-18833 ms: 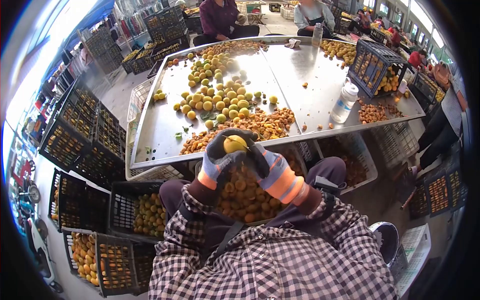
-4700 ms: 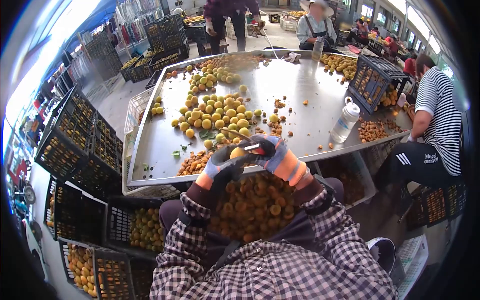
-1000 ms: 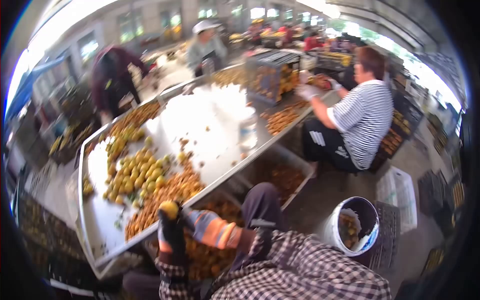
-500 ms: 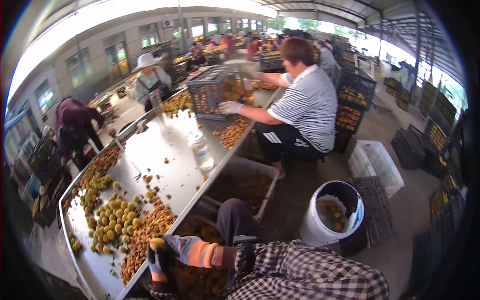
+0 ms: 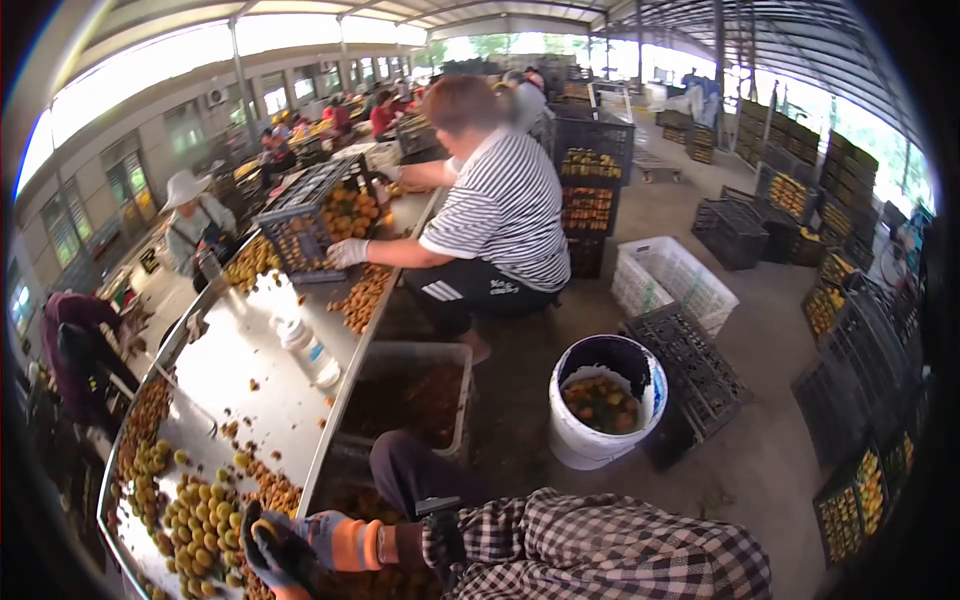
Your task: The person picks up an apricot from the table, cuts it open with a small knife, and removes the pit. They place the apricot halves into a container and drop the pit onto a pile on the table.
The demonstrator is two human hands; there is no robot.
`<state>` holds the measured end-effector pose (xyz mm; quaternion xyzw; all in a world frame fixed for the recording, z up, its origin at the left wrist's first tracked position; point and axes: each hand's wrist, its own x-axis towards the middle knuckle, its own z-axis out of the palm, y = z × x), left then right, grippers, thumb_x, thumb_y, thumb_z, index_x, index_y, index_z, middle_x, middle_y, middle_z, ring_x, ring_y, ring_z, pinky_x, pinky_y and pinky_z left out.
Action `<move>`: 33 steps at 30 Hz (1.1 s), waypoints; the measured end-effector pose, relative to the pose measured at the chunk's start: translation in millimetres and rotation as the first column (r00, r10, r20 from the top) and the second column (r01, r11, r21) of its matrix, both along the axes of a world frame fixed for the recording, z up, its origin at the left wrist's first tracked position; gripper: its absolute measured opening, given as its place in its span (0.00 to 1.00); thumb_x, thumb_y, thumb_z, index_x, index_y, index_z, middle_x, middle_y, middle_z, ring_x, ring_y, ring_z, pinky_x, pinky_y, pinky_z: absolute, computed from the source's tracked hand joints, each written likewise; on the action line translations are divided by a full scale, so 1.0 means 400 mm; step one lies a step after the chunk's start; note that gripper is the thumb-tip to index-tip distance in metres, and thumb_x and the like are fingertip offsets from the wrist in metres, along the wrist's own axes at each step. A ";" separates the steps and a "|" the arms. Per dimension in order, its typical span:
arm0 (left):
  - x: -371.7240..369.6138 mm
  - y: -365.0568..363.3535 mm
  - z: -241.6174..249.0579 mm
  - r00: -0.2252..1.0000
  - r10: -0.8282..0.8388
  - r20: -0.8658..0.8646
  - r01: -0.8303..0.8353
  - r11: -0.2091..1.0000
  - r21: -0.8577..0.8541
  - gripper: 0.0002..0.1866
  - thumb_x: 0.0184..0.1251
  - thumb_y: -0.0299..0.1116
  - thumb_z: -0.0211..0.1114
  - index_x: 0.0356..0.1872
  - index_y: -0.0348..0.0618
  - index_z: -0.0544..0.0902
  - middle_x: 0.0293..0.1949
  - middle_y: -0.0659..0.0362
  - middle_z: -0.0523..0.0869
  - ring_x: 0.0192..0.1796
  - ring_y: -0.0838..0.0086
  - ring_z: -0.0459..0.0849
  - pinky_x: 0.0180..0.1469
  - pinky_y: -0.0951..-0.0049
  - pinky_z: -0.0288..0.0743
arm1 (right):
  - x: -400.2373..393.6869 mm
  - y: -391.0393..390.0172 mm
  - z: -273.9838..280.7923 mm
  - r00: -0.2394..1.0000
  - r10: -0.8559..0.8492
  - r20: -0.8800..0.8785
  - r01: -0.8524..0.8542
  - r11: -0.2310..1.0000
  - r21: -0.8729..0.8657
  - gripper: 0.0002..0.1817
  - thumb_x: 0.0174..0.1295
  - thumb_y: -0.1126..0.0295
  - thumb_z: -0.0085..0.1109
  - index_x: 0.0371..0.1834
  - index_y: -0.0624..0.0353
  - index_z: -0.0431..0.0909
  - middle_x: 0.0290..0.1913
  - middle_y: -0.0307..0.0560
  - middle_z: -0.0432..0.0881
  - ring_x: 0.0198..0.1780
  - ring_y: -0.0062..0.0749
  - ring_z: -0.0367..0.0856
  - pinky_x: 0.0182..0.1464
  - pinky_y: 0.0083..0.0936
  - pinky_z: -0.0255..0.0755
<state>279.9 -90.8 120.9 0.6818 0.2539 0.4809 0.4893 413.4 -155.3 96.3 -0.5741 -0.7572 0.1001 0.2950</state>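
Note:
My two gloved hands are pressed together at the bottom left, over the near edge of the steel table (image 5: 250, 385). My left hand (image 5: 265, 548) wears a dark glove. My right hand (image 5: 325, 535), in a grey glove with an orange cuff, closes against it. Whatever they hold is hidden between the gloves. Just beyond them on the table lie a heap of whole yellow apricots (image 5: 195, 515) and a strip of cut apricot halves (image 5: 272, 490). My checked sleeve fills the bottom edge.
A person in a striped shirt (image 5: 505, 210) sits at the table's right side, reaching to a black crate (image 5: 320, 215) on it. A plastic bottle (image 5: 310, 350) stands mid-table. A white bucket (image 5: 605, 405), a tub (image 5: 425, 385), a white crate (image 5: 670, 280) and crate stacks (image 5: 850, 330) occupy the floor.
The view has swung to the right, away from the table and toward the floor and the seated person. My hands have slid to the bottom left corner, and the yellow apricot on my left glove no longer shows.

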 end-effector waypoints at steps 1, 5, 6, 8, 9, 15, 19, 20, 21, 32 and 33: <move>0.000 -0.040 0.063 0.992 -0.121 -0.038 0.112 0.976 -0.186 0.23 0.75 0.41 0.50 0.62 0.34 0.70 0.53 0.54 0.79 0.52 0.70 0.78 0.56 0.69 0.72 | 0.011 -0.031 0.067 0.998 0.049 -0.026 -0.050 0.996 -0.073 0.32 0.61 0.72 0.43 0.70 0.73 0.53 0.51 0.57 0.78 0.47 0.35 0.81 0.50 0.27 0.72; 0.028 -0.131 0.143 0.995 -0.090 -0.035 0.087 0.991 -0.101 0.27 0.76 0.46 0.48 0.61 0.29 0.71 0.56 0.50 0.77 0.53 0.65 0.77 0.54 0.66 0.73 | 0.006 -0.018 0.015 0.989 0.126 -0.080 -0.106 0.969 0.224 0.25 0.59 0.71 0.48 0.62 0.65 0.66 0.34 0.56 0.82 0.37 0.50 0.81 0.41 0.35 0.73; 0.027 -0.130 0.136 0.997 -0.079 -0.006 0.077 0.992 -0.103 0.26 0.75 0.44 0.50 0.61 0.29 0.72 0.57 0.50 0.77 0.54 0.64 0.77 0.55 0.66 0.73 | -0.016 -0.008 0.020 0.965 0.129 -0.228 0.012 0.846 0.533 0.27 0.60 0.70 0.49 0.64 0.67 0.64 0.33 0.58 0.82 0.37 0.51 0.81 0.40 0.36 0.73; 0.020 -0.122 0.114 0.999 -0.023 -0.048 0.022 1.000 -0.015 0.26 0.75 0.44 0.49 0.61 0.30 0.71 0.61 0.48 0.75 0.58 0.62 0.76 0.60 0.64 0.69 | -0.023 -0.010 0.003 0.935 0.087 -0.345 -0.012 0.977 0.212 0.29 0.61 0.71 0.49 0.66 0.67 0.61 0.41 0.58 0.81 0.43 0.46 0.81 0.46 0.33 0.72; 0.005 -0.045 0.011 0.999 -0.018 0.047 0.019 0.999 -0.028 0.26 0.75 0.45 0.49 0.63 0.33 0.70 0.58 0.52 0.77 0.55 0.66 0.77 0.58 0.66 0.71 | -0.025 -0.029 0.029 0.899 0.024 -0.437 -0.090 0.987 -0.132 0.30 0.62 0.71 0.49 0.68 0.68 0.59 0.49 0.59 0.79 0.49 0.41 0.80 0.52 0.31 0.70; -0.042 -0.096 -0.029 0.999 0.053 0.011 -0.052 0.993 -0.104 0.30 0.73 0.49 0.51 0.66 0.35 0.66 0.57 0.54 0.77 0.57 0.70 0.75 0.59 0.71 0.69 | -0.035 -0.066 0.072 0.664 0.203 -0.719 -0.232 0.971 0.059 0.23 0.61 0.76 0.55 0.60 0.62 0.66 0.50 0.55 0.79 0.54 0.38 0.78 0.55 0.30 0.72; -0.086 -0.106 -0.047 0.993 0.117 0.027 -0.113 0.986 -0.123 0.27 0.71 0.35 0.55 0.67 0.34 0.65 0.63 0.54 0.73 0.61 0.72 0.72 0.63 0.72 0.64 | -0.076 -0.051 0.013 0.633 0.160 -0.758 -0.226 0.974 0.017 0.27 0.62 0.78 0.55 0.65 0.59 0.62 0.50 0.51 0.80 0.52 0.32 0.80 0.51 0.25 0.75; -0.102 -0.109 -0.062 0.995 0.089 0.040 -0.082 0.986 -0.147 0.27 0.71 0.34 0.55 0.68 0.34 0.64 0.62 0.54 0.73 0.61 0.72 0.72 0.64 0.72 0.64 | -0.084 -0.049 0.001 0.623 0.139 -0.770 -0.259 0.965 -0.036 0.28 0.62 0.77 0.56 0.65 0.58 0.61 0.51 0.50 0.79 0.52 0.30 0.80 0.51 0.25 0.75; -0.109 -0.110 -0.078 0.997 0.050 0.061 -0.039 0.985 -0.169 0.27 0.71 0.33 0.55 0.68 0.35 0.63 0.62 0.54 0.73 0.61 0.73 0.71 0.64 0.72 0.64 | -0.088 -0.051 -0.007 0.622 0.111 -0.775 -0.281 0.956 -0.089 0.29 0.61 0.76 0.58 0.66 0.57 0.60 0.52 0.49 0.79 0.52 0.29 0.79 0.51 0.24 0.75; -0.141 -0.144 -0.114 0.995 0.062 0.073 -0.050 0.987 -0.153 0.34 0.66 0.37 0.61 0.69 0.33 0.62 0.63 0.53 0.72 0.62 0.72 0.71 0.63 0.73 0.65 | -0.109 -0.072 -0.055 0.605 0.147 -0.783 -0.316 0.946 -0.067 0.32 0.60 0.78 0.58 0.68 0.55 0.59 0.57 0.52 0.77 0.60 0.36 0.76 0.58 0.28 0.71; -0.142 -0.150 -0.106 0.995 0.069 0.068 -0.058 0.988 -0.146 0.33 0.65 0.36 0.61 0.69 0.34 0.61 0.62 0.54 0.72 0.61 0.73 0.72 0.62 0.74 0.66 | -0.110 -0.072 -0.057 0.573 0.143 -0.807 -0.344 0.936 -0.078 0.32 0.60 0.78 0.57 0.69 0.55 0.59 0.57 0.51 0.76 0.60 0.35 0.75 0.58 0.28 0.71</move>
